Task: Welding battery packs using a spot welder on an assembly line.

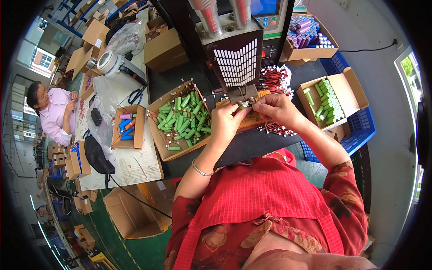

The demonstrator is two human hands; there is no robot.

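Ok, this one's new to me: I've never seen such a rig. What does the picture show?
There's no robot. It's one fisheye view from a camera worn on a person's head, looking down, so straight edges bend. The person's bare left hand pinches a small part, mostly hidden; the right hand is close beside it, its grip unclear. Both are close in front of a black bench machine. On the dark table, an open cardboard box holds green cylinders to the left, and red wires with white ends lie to the right.

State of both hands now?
Left hand: closed, holding what looks like a battery cell.
Right hand: fingertips pinched; can't tell what's between them.
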